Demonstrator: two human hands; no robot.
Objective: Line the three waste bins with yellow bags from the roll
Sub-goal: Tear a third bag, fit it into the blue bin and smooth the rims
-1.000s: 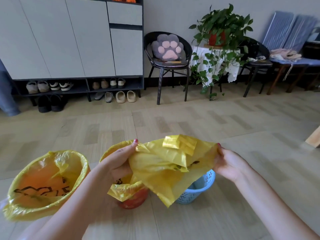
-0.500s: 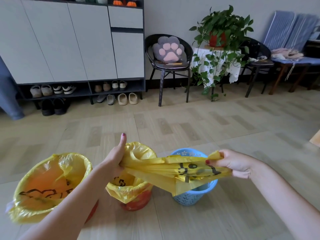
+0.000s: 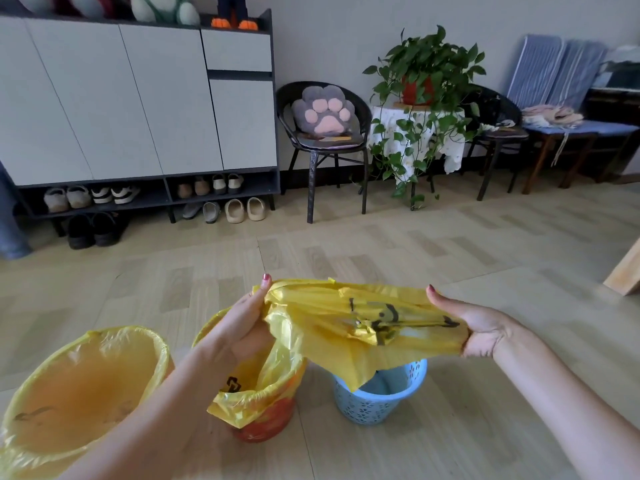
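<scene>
A loose yellow bag (image 3: 360, 323) with a black printed face is stretched flat between both hands above the bins. My left hand (image 3: 244, 323) pinches its left edge and my right hand (image 3: 474, 323) grips its right edge. The bag's lower corner hangs into the small blue perforated bin (image 3: 377, 400), which has no liner on its rim. To its left stands a red bin (image 3: 266, 420) with a yellow liner folded over its rim. At the far left a large bin (image 3: 83, 386) is lined in yellow too. No roll is in view.
The bins stand on a wood-pattern floor (image 3: 381, 251). A white shoe cabinet (image 3: 138, 98) with shoes beneath lines the back wall. A black chair with a paw cushion (image 3: 323, 112), a potted plant on a small table (image 3: 420, 84) and more chairs stand along the wall. A wooden corner (image 3: 627, 271) juts in at right.
The crumpled bag has been pulled out wide and flat between the hands. Both hands spread apart and came lower over the blue bin; the bag's corner now dips into it.
</scene>
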